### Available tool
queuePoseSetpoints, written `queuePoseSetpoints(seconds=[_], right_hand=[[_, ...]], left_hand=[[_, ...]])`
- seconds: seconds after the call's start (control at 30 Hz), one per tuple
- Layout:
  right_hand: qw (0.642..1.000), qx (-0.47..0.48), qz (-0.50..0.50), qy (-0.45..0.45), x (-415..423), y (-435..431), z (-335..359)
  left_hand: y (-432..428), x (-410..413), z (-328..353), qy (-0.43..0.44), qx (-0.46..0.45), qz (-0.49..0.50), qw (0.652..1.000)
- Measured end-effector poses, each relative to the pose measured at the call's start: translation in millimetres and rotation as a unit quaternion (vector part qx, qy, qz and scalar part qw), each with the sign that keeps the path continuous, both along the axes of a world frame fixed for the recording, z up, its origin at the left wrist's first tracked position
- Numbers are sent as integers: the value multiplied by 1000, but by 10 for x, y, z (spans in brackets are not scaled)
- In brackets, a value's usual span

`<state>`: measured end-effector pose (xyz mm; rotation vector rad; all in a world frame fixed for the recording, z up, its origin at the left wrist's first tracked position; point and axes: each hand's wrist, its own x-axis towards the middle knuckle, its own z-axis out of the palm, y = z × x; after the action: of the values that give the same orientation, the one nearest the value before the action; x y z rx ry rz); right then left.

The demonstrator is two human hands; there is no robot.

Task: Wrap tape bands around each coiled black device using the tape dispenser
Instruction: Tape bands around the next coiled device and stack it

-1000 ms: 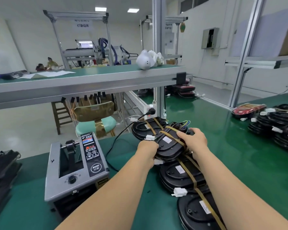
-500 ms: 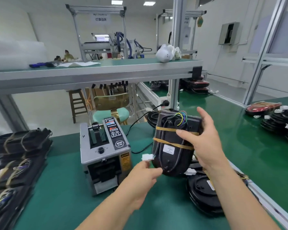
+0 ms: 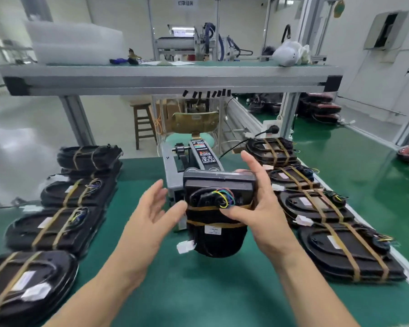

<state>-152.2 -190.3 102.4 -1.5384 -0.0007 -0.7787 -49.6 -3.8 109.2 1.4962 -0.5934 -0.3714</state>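
The right hand (image 3: 262,213) gripped the device (image 3: 219,234) upright at centre frame, thumb across its upper band (image 3: 196,208); the left hand (image 3: 149,213) hung open, fingers spread, just beside it. Held one-handed just before the dispenser (image 3: 175,171), it might slip, or its dangling connector (image 3: 185,246) snag.

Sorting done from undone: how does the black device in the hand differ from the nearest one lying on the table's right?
The held device stands upright, gripped by the right hand; the nearest right-row device lies flat on the table, untouched. The held device's coloured wires face the camera; the right-row device's sit at its right end. Both are black with two tan tape bands.
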Motion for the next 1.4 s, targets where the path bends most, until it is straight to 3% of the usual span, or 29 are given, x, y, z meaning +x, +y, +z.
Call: queuePoseSetpoints(seconds=[0.13,0.43,0.53,0.67,0.8,0.93,1.03,1.4], right_hand=[[998,-4,57,8,195,363,-50],[993,12,100,67,417,607,-314],[993,101,10,61,421,468,-338],[946,203,-196,160,504,319,-404],[928,225,-218,203,657,391,-474],[915,244,-260,189,768,471,-467],[911,254,-277,169,804,498,-438],[910,256,-286,158,864,601,-388]], left_hand=[[148,192,127,-73,-53,-79,993],[392,467,-53,-46,-62,-81,994],[489,533,-81,-70,-46,-65,994],[632,634,-161,-90,-34,6,995],[654,672,-157,-126,-24,38,991],[625,652,-128,-156,-3,41,987],[619,645,-131,-111,-29,21,993],[604,645,-154,-71,-49,6,996]])
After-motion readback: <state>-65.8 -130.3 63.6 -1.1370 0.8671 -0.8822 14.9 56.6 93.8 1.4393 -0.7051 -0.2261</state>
